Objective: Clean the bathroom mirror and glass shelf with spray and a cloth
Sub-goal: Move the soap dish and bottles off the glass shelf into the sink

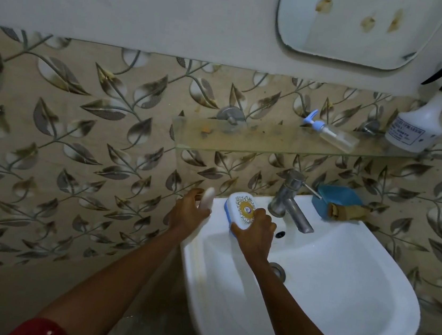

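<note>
A mirror with brown stains hangs at the top right. Below it runs a grimy glass shelf. On the shelf's right end stands a white spray bottle with a black trigger, and a small clear pump bottle lies beside it. My left hand holds a small white object at the sink's back left corner. My right hand grips a white and blue soap box on the sink's back rim. No cloth is clearly visible.
A white sink fills the lower right, with a steel tap at its back. A blue soap dish and a brown item sit on the rim right of the tap. Leaf-patterned tiles cover the wall.
</note>
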{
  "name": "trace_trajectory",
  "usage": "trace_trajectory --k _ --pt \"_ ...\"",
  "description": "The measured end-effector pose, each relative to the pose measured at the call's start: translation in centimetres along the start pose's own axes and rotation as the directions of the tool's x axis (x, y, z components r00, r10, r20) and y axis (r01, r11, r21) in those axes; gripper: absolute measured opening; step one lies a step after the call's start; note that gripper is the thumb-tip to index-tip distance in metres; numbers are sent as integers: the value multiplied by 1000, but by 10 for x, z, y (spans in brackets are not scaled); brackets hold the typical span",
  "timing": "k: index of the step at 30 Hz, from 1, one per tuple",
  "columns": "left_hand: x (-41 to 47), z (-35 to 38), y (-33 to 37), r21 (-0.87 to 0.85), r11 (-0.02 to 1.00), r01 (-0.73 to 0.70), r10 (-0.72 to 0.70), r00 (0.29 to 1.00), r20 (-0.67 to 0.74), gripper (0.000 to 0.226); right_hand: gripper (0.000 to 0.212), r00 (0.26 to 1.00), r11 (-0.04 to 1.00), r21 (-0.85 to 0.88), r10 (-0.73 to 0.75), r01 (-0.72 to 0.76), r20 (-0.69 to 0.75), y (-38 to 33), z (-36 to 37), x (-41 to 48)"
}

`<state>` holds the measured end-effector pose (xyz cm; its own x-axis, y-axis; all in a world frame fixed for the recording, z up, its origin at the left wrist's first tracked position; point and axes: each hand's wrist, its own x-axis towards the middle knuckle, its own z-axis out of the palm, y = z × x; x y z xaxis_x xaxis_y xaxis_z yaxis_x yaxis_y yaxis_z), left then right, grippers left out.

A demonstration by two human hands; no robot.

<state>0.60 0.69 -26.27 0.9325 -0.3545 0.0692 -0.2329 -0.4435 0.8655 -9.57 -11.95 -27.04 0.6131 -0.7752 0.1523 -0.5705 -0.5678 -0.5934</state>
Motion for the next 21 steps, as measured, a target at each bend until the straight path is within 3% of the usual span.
trace_trajectory --k 11,15,19,21 --pt "-2 -6 8 32 992 -119 119 993 -21 59 80 999 996 -90 14 -17 -32 -2 -2 -6" --pt "-6 -15 24 148 951 -270 286 952 -104 51 61 998 1000 -18 -15 14 -60 -3 -15 -10" --pt "-9 -28 56 210 867 -452 483 867 -127 36 29 963 977 150 -113 152 -243 -7 -47 -11" --pt "-11 -32 75 205 835 -511 539 834 -119 37 16 923 964 154 -149 215 -355 -13 -72 -5"
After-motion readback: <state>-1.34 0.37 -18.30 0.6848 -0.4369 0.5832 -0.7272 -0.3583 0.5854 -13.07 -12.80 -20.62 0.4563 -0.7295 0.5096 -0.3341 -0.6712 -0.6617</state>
